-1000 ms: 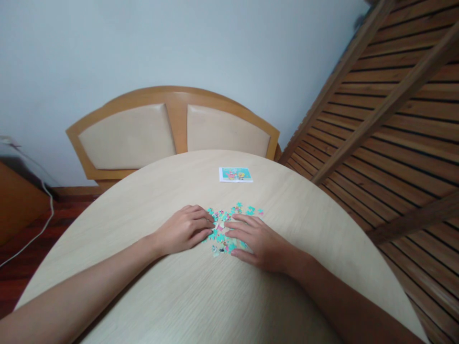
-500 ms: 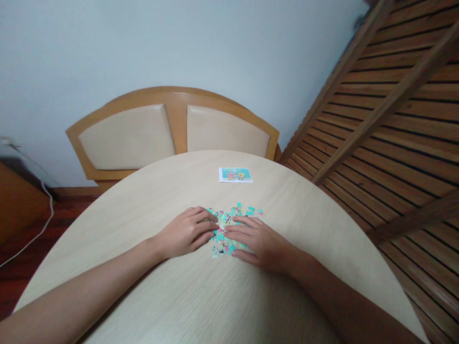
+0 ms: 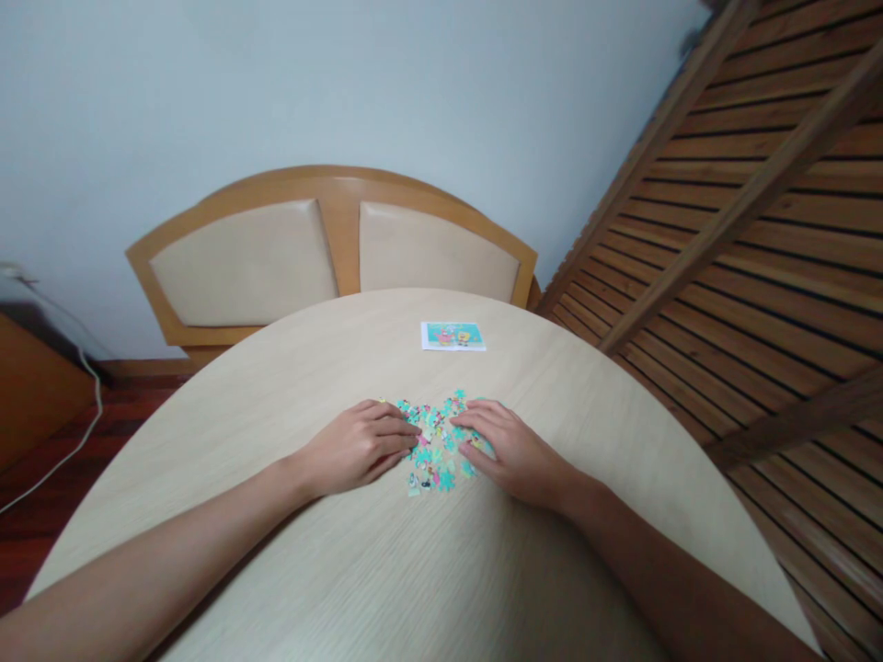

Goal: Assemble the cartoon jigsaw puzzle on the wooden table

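Loose jigsaw puzzle pieces [image 3: 434, 450], mostly turquoise with bits of pink, yellow and white, lie in a heap on the round wooden table [image 3: 331, 561]. On the heap's left edge rests my left hand [image 3: 362, 443], palm down and open, its fingertips touching pieces. My right hand [image 3: 507, 450] is on the right side of the heap, open, with its fingers bent and pointing left over the pieces. Some pieces are hidden under both hands. Neither hand holds a piece that I can see. Beyond the heap lies a small picture card [image 3: 453, 336] with two cartoon figures on turquoise.
A wooden bench back [image 3: 349, 230] with two cream padded panels stands behind the table, against a pale wall [image 3: 414, 92]. Slatted wood [image 3: 724, 230] rises at the right. A white cable [image 3: 93, 414] hangs at the left above a dark red floor.
My right hand has shifted slightly up and to the right, uncovering turquoise pieces near the bottom of the heap. My left hand has barely moved.
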`<action>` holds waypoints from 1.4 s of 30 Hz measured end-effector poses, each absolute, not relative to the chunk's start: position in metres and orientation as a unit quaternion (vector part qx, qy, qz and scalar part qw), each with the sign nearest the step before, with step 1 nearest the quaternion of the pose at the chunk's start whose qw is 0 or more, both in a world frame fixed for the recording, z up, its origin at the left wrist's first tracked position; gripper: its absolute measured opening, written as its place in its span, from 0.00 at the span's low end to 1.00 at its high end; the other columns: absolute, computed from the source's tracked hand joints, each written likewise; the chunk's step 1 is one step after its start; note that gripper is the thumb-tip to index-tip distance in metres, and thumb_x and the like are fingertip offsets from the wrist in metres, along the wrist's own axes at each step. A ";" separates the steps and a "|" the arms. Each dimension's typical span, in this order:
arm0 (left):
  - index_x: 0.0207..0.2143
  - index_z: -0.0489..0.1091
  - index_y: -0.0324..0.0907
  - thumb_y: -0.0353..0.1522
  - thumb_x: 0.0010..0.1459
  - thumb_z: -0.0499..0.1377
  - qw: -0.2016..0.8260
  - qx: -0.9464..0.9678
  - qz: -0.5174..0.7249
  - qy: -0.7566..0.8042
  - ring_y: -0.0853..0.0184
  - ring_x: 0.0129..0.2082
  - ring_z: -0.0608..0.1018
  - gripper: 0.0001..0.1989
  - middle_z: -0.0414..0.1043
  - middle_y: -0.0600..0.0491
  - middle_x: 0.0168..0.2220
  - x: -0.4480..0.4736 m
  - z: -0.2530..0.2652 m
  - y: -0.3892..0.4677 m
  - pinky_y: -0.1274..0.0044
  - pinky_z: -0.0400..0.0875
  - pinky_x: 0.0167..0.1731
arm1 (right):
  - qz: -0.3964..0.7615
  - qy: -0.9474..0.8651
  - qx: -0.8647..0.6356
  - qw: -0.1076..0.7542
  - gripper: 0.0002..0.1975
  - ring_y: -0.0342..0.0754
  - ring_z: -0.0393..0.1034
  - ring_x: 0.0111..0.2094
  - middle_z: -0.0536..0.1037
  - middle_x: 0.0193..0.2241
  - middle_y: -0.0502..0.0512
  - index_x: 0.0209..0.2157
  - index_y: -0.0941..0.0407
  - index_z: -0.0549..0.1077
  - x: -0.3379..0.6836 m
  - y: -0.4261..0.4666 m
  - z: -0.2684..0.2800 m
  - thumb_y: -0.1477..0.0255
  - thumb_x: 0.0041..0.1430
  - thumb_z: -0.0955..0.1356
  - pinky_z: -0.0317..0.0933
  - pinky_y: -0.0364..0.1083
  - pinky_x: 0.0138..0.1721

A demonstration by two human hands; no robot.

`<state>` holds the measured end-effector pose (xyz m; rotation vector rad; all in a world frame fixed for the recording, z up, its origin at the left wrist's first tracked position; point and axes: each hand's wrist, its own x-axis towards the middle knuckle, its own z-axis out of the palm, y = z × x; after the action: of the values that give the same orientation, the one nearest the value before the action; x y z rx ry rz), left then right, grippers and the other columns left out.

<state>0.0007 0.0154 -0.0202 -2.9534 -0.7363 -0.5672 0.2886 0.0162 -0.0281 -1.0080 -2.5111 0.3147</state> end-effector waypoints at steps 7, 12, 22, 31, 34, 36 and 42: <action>0.52 0.75 0.46 0.32 0.72 0.52 0.023 -0.954 -0.181 -0.237 0.61 0.50 0.77 0.14 0.80 0.51 0.49 0.001 -0.020 0.015 0.67 0.71 0.50 | 0.138 -0.904 -0.368 0.168 0.20 0.58 0.61 0.63 0.75 0.58 0.60 0.59 0.55 0.71 0.290 0.015 -0.026 0.64 0.72 0.63 0.55 0.61 0.64; 0.51 0.75 0.46 0.32 0.72 0.52 0.017 -0.948 -0.183 -0.259 0.62 0.49 0.78 0.13 0.79 0.51 0.49 -0.001 -0.023 0.017 0.68 0.71 0.49 | 0.124 -0.909 -0.367 0.156 0.21 0.59 0.59 0.63 0.74 0.59 0.59 0.62 0.51 0.70 0.292 0.016 -0.025 0.63 0.71 0.63 0.56 0.62 0.63; 0.49 0.74 0.44 0.35 0.73 0.51 0.034 -0.942 -0.179 -0.282 0.63 0.45 0.78 0.13 0.79 0.51 0.45 0.002 -0.025 0.017 0.71 0.71 0.45 | 0.105 -0.911 -0.369 0.148 0.21 0.59 0.59 0.61 0.73 0.55 0.61 0.61 0.50 0.71 0.290 0.013 -0.024 0.63 0.71 0.63 0.57 0.61 0.62; 0.50 0.73 0.44 0.33 0.73 0.51 -0.003 -0.927 -0.230 -0.295 0.64 0.42 0.78 0.12 0.79 0.49 0.43 0.007 -0.021 0.012 0.71 0.73 0.42 | 0.091 -0.908 -0.376 0.161 0.21 0.60 0.59 0.61 0.73 0.57 0.61 0.61 0.50 0.71 0.291 0.014 -0.027 0.63 0.71 0.63 0.58 0.62 0.61; 0.48 0.72 0.43 0.33 0.72 0.51 -0.061 -0.902 -0.283 -0.320 0.64 0.42 0.78 0.11 0.78 0.49 0.41 0.008 -0.021 0.010 0.71 0.74 0.42 | 0.090 -0.907 -0.376 0.165 0.21 0.59 0.59 0.61 0.73 0.56 0.61 0.61 0.50 0.71 0.291 0.015 -0.027 0.63 0.71 0.63 0.59 0.62 0.60; 0.46 0.71 0.42 0.32 0.70 0.52 -0.094 -0.875 -0.322 -0.350 0.65 0.40 0.78 0.09 0.77 0.49 0.41 0.007 -0.022 0.011 0.71 0.75 0.41 | 0.091 -0.907 -0.377 0.165 0.21 0.59 0.60 0.61 0.73 0.56 0.61 0.61 0.50 0.70 0.292 0.015 -0.026 0.63 0.71 0.63 0.60 0.61 0.60; 0.40 0.71 0.40 0.32 0.63 0.54 -0.133 -0.811 -0.366 -0.437 0.64 0.38 0.78 0.08 0.78 0.49 0.38 0.000 -0.026 0.019 0.70 0.74 0.41 | 0.089 -0.904 -0.388 0.155 0.20 0.59 0.61 0.60 0.73 0.56 0.62 0.60 0.53 0.71 0.292 0.014 -0.023 0.63 0.71 0.63 0.60 0.61 0.60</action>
<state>0.0003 0.0192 -0.0257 -2.7881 -1.5030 -1.2585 0.2924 0.0143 -0.0234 -1.1125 -2.5890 0.2543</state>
